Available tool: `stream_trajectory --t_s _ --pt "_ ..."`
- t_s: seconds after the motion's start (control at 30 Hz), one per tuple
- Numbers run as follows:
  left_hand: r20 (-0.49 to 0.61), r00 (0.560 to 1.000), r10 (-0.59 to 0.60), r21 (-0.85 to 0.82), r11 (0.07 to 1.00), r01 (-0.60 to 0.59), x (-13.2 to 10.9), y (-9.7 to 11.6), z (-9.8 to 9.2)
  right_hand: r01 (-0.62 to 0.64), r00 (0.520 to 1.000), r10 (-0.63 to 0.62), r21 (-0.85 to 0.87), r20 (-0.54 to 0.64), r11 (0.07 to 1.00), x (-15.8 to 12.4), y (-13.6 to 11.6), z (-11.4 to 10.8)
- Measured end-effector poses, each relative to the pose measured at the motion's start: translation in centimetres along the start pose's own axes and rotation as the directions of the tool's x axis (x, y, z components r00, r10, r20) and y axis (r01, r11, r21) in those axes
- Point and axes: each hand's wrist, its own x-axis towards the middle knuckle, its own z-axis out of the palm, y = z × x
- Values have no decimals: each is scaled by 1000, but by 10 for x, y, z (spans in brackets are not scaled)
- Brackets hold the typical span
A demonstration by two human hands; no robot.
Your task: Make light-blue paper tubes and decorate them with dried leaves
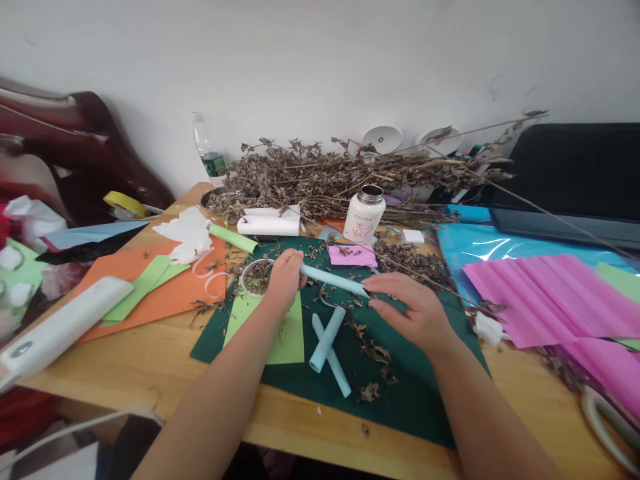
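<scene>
A light blue rolled paper tube (336,279) spans between my two hands above a dark green mat (415,393). My left hand (286,280) is closed around its left end. At the other end, the thumb and fingers of my right hand (413,308) pinch the tip, where a small dark spot shows that I cannot make out. Below lie two more light blue tubes, one (327,340) crossed over the other (339,373). Under my left forearm is a light green paper sheet (293,333). Beside that hand sits a round white-rimmed ring (244,280) with dried leaf bits within.
Dried leafy stalks (310,173) lie along the wall. A white bottle without a lid (365,215) stands behind the mat. Orange paper (165,293) and a white device (70,327) are left; pink paper (550,300) and scissor-like handles (600,420) are right. Leaf crumbs litter the mat.
</scene>
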Motion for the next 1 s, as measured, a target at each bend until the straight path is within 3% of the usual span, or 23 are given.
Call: stream_trajectory --t_s 0.3,0.57,0.73,0.83,1.0 --pt "1 1000 20 42 999 -20 -1 1 1 -190 982 189 -73 -18 979 0 -1 0" --pt "-8 1000 14 70 997 -13 -1 1 2 -74 997 73 -32 -22 997 2 -3 -3" --pt "-32 999 10 58 998 -9 0 0 1 40 996 -39 -13 82 999 1 -3 -9" --pt "-51 999 3 49 999 0 1 0 0 100 981 -83 -89 178 991 1 -3 -12" --pt "-166 985 37 42 999 -31 1 2 -1 66 946 15 -236 325 970 0 0 -11"
